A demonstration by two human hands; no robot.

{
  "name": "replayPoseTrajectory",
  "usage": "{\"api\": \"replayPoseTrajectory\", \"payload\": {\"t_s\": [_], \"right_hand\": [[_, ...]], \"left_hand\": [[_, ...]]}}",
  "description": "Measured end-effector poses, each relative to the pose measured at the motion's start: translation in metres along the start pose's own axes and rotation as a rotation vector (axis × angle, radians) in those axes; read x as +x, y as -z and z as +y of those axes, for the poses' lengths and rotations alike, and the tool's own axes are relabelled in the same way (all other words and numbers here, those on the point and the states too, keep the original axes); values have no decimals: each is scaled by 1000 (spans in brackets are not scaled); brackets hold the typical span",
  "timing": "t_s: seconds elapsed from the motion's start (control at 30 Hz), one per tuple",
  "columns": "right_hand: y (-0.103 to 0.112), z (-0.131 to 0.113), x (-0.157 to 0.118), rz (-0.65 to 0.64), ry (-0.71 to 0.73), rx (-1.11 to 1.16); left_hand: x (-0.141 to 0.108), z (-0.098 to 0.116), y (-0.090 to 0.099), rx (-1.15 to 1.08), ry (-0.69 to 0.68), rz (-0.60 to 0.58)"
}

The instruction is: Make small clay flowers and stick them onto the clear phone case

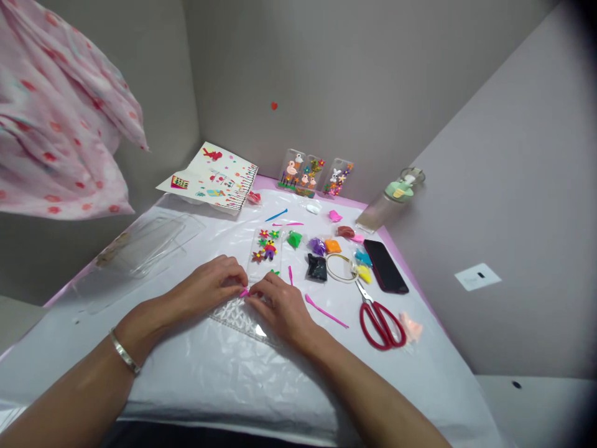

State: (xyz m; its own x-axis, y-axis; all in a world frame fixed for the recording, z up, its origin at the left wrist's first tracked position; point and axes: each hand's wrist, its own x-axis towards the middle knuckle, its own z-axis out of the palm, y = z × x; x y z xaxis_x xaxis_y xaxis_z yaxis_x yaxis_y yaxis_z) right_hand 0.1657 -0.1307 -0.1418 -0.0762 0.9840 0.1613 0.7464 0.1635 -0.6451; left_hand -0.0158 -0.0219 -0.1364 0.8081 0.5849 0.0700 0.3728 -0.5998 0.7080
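Between the fingertips of both hands is a small bright pink piece. My left hand pinches its left side, while my right hand pinches it from the right. Both hands rest over a clear textured sheet near the table's front. Just beyond them lies a clear phone case decorated with colourful flowers and a small figure in purple and red. A pink stick tool lies right of the case, and a longer pink tool is beside my right hand.
Red-handled scissors, a dark phone, a bangle and several clay packets lie to the right. Decorated cases, a bottle and an open notebook stand behind. Clear plastic packaging lies left.
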Motion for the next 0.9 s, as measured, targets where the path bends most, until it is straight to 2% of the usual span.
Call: {"api": "replayPoseTrajectory", "payload": {"t_s": [0.1, 0.2, 0.3, 0.37, 0.43, 0.53, 0.7, 0.9], "right_hand": [[9, 1, 4, 81, -101, 321], [19, 5, 8, 89, -210, 688], [23, 8, 10, 40, -308, 1027], [22, 7, 10, 11, -337, 1151], [19, 5, 9, -5, -329, 1196], [15, 2, 9, -9, -306, 1210], [12, -3, 9, -24, -242, 1172], [10, -4, 10, -29, -233, 1138]], "left_hand": [[0, -2, 1, -24, -7, -4], [0, -1, 4, -41, -2, 17], [-3, 7, 4, -83, -39, 145], [-4, 14, 1, -119, -94, 237], [-5, 21, -4, -120, -181, 275], [-5, 25, -13, -44, -279, 265], [-3, 26, -22, 39, -277, 287], [-3, 26, -23, 38, -244, 302]]}}
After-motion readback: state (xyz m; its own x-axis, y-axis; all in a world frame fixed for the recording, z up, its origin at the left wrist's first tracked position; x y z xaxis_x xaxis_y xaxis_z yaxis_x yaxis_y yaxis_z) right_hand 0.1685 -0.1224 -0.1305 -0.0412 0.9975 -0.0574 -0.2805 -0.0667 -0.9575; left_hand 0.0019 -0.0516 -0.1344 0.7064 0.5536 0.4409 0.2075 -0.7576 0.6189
